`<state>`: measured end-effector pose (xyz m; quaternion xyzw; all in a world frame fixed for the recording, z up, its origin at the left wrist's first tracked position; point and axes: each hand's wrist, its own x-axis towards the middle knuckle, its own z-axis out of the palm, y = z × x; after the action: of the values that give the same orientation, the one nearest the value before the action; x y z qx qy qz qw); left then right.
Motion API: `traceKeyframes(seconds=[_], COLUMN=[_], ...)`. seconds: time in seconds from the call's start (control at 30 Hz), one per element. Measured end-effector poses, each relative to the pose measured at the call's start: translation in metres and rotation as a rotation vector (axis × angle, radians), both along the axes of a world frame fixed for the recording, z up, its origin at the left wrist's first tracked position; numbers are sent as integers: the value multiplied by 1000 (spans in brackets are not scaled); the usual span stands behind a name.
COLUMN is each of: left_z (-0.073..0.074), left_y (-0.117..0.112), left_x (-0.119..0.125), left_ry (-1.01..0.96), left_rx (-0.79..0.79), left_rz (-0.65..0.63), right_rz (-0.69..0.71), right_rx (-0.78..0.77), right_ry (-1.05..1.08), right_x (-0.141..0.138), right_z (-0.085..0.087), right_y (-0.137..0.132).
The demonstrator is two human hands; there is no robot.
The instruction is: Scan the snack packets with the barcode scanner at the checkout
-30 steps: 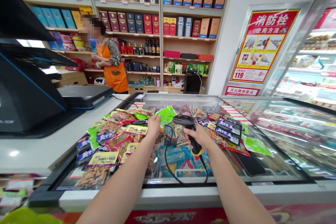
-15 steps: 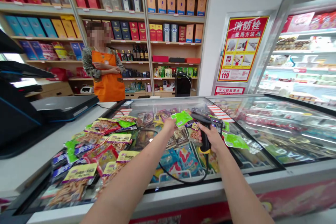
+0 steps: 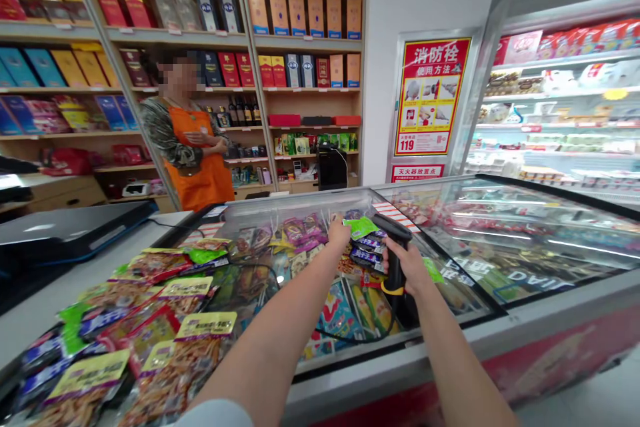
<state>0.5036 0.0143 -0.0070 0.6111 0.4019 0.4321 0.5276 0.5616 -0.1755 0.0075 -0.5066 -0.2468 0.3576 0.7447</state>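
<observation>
My right hand (image 3: 409, 264) is wrapped around the handle of a black barcode scanner (image 3: 396, 273) with a yellow band at its base. My left hand (image 3: 340, 229) pinches the left edge of a bright green snack packet (image 3: 361, 227); its fingertips are partly hidden. The scanner head lies close to that packet's right side. Dark purple snack packets (image 3: 367, 255) sit just below the green one, on the glass freezer lid. On the left part of the lid, a heap of snack packets (image 3: 193, 340) spreads beside my left forearm.
The scanner's black cable (image 3: 345, 339) loops across the freezer (image 3: 320, 380). A flat black device (image 3: 80, 230) stands on the white counter at left. Behind the counter is a person in an orange apron (image 3: 203, 173). Another green packet (image 3: 433, 271) lies right of my right hand.
The view has swung right and slightly closer to the freezer. Both hands stay near the green packet, the scanner still in my right hand. The person in the apron has turned sideways.
</observation>
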Motion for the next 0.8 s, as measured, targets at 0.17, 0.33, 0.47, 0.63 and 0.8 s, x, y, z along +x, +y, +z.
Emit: traceKeyframes(seconds=[0.17,0.33,0.47,0.63,0.8], left_z=[10,21,27,29,19], left_y=[-11,-20,-22,-53,-98], left_x=[-14,-66,-161,-297,-356], left_ry=[316,396,500,967,1401], left_rx=[235,338,247,276,291], left_rz=[148,82,45,322,300], right_rz=[3,7,122,234,350], right_rx=[-13,-33,-44,-20,-24], right_ry=[-24,-25,-5,-26,-132], right_x=[1,-11,-30,-62,-86], right_z=[0,2,1,-3,-2], right_y=[-5,-4,7,29,43])
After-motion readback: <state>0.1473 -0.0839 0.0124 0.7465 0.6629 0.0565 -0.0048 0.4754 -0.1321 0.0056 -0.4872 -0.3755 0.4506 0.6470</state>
